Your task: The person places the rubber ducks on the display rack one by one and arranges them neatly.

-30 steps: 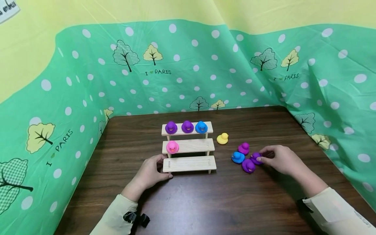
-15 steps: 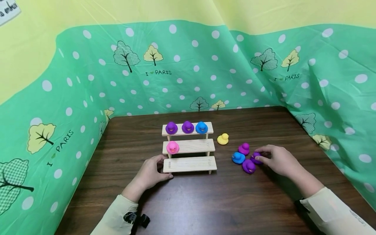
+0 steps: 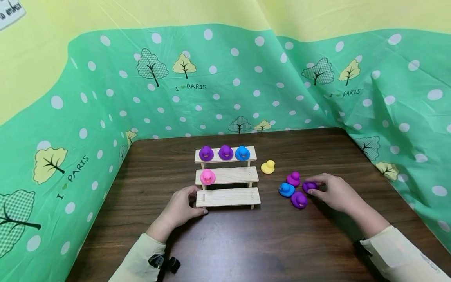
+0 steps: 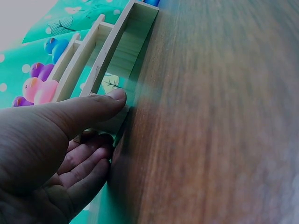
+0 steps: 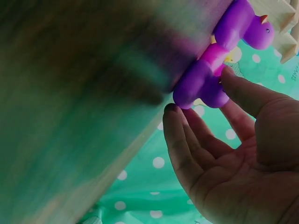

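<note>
My left hand (image 3: 181, 205) holds the left end of a three-step wooden stand (image 3: 229, 197), thumb at the front of the lowest step and fingers behind it. In the left wrist view the thumb lies along the wood (image 4: 108, 60). On the top step sit two purple rubber ducks (image 3: 206, 153) and a blue duck (image 3: 242, 153); a pink duck (image 3: 208, 177) is at the left of the middle step. To the right, my right hand (image 3: 334, 192) pinches a purple rubber duck (image 3: 308, 187) between thumb and fingers, low at the table.
Beside the held duck are a blue duck (image 3: 286, 190), a magenta duck (image 3: 293, 179) and another purple duck (image 3: 299, 200). A yellow duck (image 3: 268, 167) stands right of the stand. Green dotted cloth (image 3: 225, 78) rises behind the dark wooden table (image 3: 225, 246).
My right hand has drawn its purple duck slightly right, away from the neighbouring ducks, and turned it a little. The left hand and the stand stay as they were.
</note>
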{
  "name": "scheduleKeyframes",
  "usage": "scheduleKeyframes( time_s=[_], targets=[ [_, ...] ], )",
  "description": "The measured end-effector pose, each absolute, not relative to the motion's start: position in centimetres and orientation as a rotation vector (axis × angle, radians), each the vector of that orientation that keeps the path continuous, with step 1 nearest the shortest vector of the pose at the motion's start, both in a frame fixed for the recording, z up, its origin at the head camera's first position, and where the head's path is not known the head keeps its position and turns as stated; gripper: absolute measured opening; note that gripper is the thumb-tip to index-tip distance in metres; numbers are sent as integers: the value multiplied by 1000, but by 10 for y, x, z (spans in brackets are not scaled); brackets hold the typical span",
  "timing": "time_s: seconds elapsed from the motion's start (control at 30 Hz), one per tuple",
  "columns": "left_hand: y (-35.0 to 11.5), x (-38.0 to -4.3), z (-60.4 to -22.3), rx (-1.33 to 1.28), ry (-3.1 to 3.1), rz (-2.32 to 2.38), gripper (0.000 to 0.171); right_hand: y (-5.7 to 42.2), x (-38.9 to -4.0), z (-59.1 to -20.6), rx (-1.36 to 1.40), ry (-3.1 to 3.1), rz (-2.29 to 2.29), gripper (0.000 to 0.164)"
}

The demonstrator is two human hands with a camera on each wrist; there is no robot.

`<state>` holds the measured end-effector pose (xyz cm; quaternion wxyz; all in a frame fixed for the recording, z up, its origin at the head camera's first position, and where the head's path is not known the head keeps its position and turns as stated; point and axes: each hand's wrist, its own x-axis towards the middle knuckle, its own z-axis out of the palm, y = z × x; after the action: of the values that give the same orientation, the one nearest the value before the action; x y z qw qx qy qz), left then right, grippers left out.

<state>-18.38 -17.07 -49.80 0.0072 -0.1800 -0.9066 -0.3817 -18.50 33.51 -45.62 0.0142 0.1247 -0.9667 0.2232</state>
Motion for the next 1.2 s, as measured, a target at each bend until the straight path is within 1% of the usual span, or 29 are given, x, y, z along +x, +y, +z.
scheduleKeyframes(
  time_s=[0.2, 0.37, 0.63, 1.03, 1.1, 1.2],
  targets=[
    [-171, -184, -498, -563, -2832, -1189, 53, 336, -186, -455, 334, -3039, 695, 36],
    [-171, -184, -498, -568, -2831, -1188, 52, 337, -185, -454, 326, -3040, 714, 31],
    [-171, -184, -497, -564, -2832, -1203, 52, 337, -185, -453, 315, -3023, 763, 30],
    [-171, -184, -496, -561, -2831, -1205, 52, 319, -182, -438, 273, -2883, 932, 42],
    [-171, -184, -496, -566, -2829, -1204, 52, 314, -182, -434, 277, -2862, 937, 40],
    [-171, -184, -496, -568, -2831, -1197, 52, 304, -182, -431, 297, -2835, 927, 34]
  ],
)
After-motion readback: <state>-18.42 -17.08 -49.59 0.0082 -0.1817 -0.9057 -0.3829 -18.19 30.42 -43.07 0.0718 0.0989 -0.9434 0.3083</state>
